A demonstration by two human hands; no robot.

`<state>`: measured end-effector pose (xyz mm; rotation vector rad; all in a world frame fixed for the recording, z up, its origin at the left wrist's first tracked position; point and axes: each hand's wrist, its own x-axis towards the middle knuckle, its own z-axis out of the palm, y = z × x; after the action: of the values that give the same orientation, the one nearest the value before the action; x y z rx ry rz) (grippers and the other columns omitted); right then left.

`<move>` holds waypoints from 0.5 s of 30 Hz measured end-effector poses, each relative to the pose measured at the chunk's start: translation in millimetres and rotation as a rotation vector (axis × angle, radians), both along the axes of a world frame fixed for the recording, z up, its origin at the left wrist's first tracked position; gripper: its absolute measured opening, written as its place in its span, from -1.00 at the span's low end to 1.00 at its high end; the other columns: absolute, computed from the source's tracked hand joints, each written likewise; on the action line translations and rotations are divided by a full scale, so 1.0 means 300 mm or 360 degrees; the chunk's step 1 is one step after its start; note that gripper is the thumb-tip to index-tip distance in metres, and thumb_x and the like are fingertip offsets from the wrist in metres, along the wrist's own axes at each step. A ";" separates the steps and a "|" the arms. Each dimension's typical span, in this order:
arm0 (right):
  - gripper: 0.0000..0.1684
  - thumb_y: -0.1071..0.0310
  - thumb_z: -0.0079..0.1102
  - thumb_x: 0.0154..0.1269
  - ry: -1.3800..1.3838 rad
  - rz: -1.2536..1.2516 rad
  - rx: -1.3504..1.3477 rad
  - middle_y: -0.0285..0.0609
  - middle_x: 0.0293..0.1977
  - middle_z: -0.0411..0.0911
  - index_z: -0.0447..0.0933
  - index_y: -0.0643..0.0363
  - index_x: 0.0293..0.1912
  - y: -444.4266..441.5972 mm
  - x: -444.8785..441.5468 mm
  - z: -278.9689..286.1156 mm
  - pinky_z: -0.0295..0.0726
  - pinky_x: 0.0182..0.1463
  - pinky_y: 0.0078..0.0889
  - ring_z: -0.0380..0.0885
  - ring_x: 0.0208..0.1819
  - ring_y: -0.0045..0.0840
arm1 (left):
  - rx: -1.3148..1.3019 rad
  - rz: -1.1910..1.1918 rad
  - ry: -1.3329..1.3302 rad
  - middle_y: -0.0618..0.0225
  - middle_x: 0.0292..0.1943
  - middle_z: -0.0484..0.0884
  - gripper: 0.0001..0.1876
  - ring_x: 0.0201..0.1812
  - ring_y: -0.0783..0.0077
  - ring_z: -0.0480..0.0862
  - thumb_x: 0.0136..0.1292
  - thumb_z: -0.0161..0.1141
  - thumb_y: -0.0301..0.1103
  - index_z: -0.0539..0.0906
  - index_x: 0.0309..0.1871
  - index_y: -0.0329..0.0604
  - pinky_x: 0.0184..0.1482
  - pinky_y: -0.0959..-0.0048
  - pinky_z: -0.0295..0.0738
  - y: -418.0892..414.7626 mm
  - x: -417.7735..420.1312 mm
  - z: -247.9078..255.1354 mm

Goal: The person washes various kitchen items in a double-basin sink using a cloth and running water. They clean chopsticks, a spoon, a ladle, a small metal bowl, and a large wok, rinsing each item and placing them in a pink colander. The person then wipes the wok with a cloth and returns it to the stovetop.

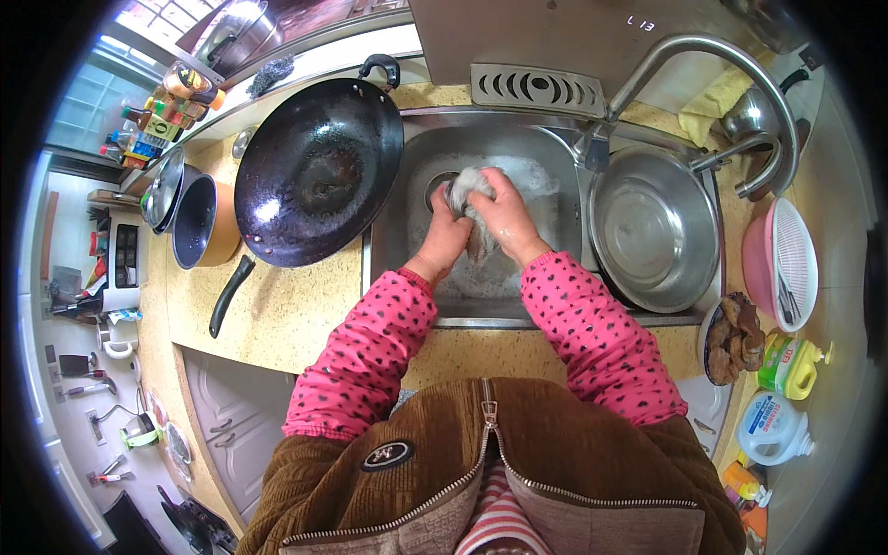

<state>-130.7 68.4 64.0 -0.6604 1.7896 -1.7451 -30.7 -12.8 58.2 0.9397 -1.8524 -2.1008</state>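
Both hands are over a stainless steel sink basin (pixel 565 208) that holds soapy water (pixel 531 177). A wet greyish-white cloth (pixel 470 187) is bunched between them. My left hand (pixel 444 237) grips its lower left side, near the round drain (pixel 438 191). From the right, my right hand (pixel 510 215) closes over the cloth with the thumb across it. A darker wet end hangs below the fingers towards the water. Pink patterned sleeve covers reach down to both wrists.
Left of the sink, a large black wok (pixel 326 166) rests on the counter beside a saucepan (pixel 201 222). A steel basin (pixel 652 229) fills the right bowl under a curved faucet (pixel 701 41). Further right stand a pink bowl with a white colander (pixel 794 263) and detergent bottles (pixel 770 427).
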 end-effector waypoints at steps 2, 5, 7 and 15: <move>-0.62 0.52 0.11 0.16 0.0625 0.0353 0.0023 -0.06 -0.05 0.47 0.50 0.18 0.02 0.032 -0.007 0.018 0.49 0.08 -0.29 0.48 0.01 -0.22 | 0.0009 -0.0094 -0.0124 0.05 0.27 0.33 -0.18 0.17 0.22 0.51 0.23 0.00 -0.60 -0.13 0.52 -0.08 0.02 0.33 0.58 -0.018 0.010 0.034; -0.69 0.50 0.11 0.08 0.1182 0.0706 0.0295 -0.03 -0.04 0.44 0.59 0.10 -0.12 0.065 -0.024 0.015 0.51 0.09 -0.16 0.44 0.03 -0.07 | -0.0014 -0.0275 -0.0212 0.07 0.26 0.35 -0.17 0.11 0.22 0.56 0.24 0.02 -0.58 -0.15 0.51 -0.07 -0.20 0.32 0.70 -0.012 0.024 0.106; -0.74 0.46 0.12 0.13 0.1666 0.0864 0.0599 -0.07 -0.04 0.45 0.61 0.08 -0.15 0.058 0.014 0.055 0.53 0.08 -0.16 0.46 0.03 -0.11 | -0.0203 -0.0259 -0.0188 0.00 0.27 0.34 -0.23 0.16 0.11 0.54 0.25 0.02 -0.57 -0.04 0.50 -0.07 -0.24 0.21 0.73 -0.046 0.060 0.034; -0.69 0.47 0.05 0.21 0.1727 0.1226 0.1404 -0.03 0.00 0.60 0.65 0.19 -0.08 0.036 0.049 0.021 0.61 0.05 -0.16 0.59 0.03 -0.15 | -0.1462 -0.0545 -0.0470 -0.25 0.15 0.35 -0.31 0.05 -0.36 0.51 0.20 0.16 -0.53 0.19 0.41 -0.08 0.12 0.02 0.46 -0.054 0.042 0.015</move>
<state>-116.0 79.1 70.4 -1.7115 2.1657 0.0691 -18.3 -28.9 62.7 0.7237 -2.8620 -0.9748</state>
